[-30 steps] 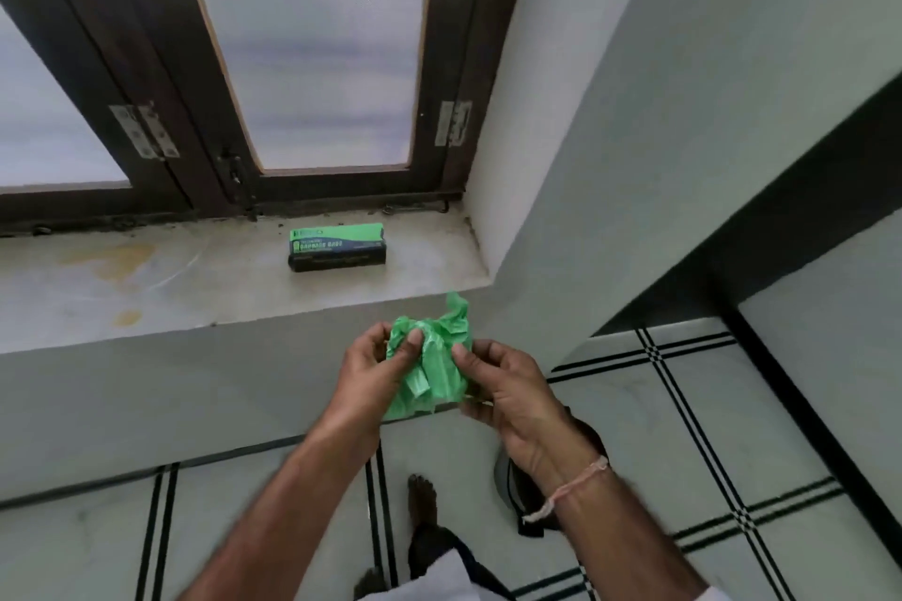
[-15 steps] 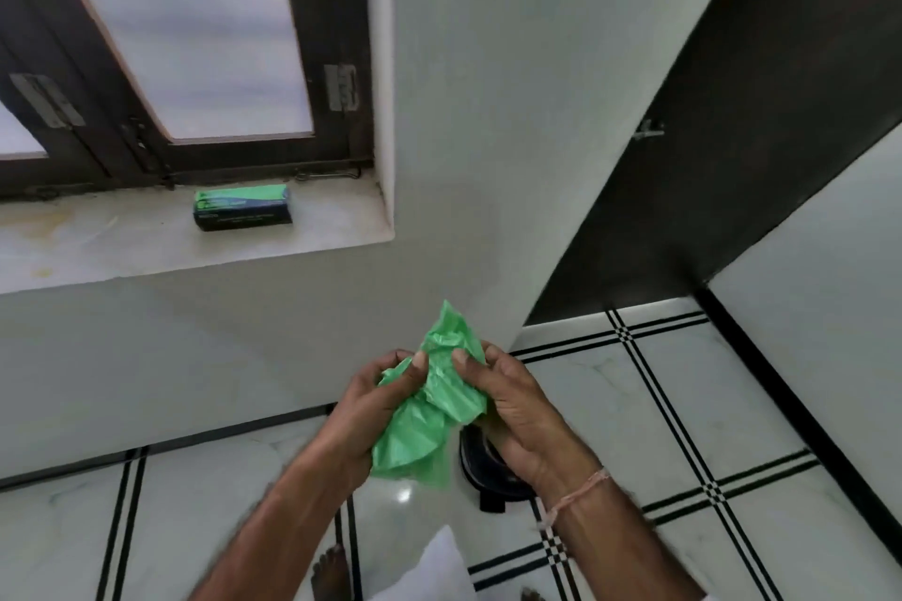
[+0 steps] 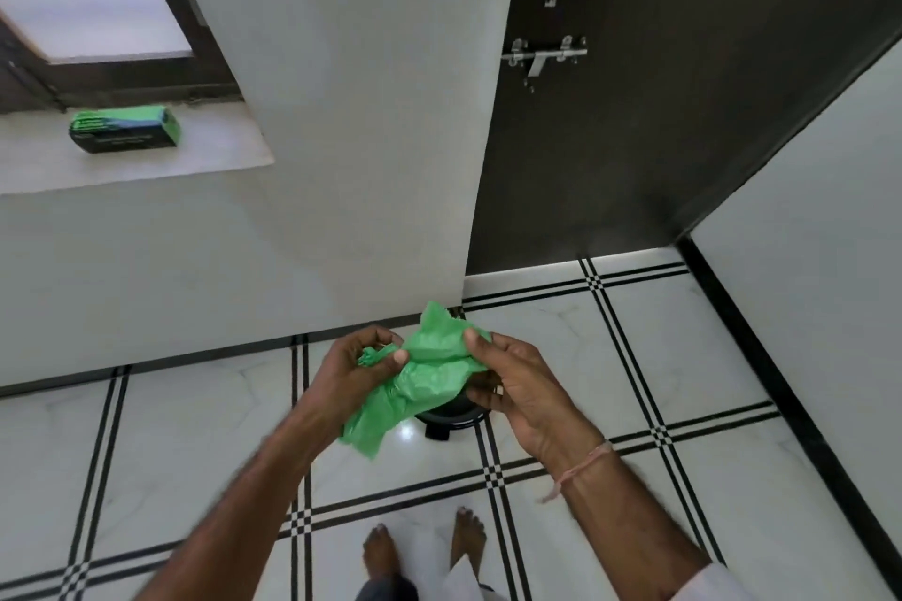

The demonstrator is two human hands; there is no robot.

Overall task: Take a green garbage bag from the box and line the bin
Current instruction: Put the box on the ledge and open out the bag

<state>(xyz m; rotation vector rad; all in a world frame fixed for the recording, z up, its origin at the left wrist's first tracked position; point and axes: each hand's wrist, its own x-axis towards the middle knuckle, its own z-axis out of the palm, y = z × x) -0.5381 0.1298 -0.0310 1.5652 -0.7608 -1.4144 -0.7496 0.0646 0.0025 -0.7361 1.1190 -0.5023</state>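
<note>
A crumpled green garbage bag (image 3: 424, 376) hangs between both hands above the floor. My left hand (image 3: 351, 371) pinches one bunched end of it between thumb and fingers. My right hand (image 3: 517, 381) grips the upper edge of the bag, a thread band on its wrist. Under the bag and my right hand stands a small black bin (image 3: 451, 417) on the tiled floor, mostly hidden by them. The green and black bag box (image 3: 124, 129) lies on the window sill at the far left.
A white wall corner (image 3: 468, 210) stands just behind the bin. A dark door (image 3: 659, 88) with a metal latch is to the right of it. My bare feet (image 3: 424, 547) are on the white floor with black stripes, just in front of the bin.
The view has swung right and down, so the sill and box slid left and the door came into sight. The hands have pulled the bag further apart, and it hangs lower over the bin.
</note>
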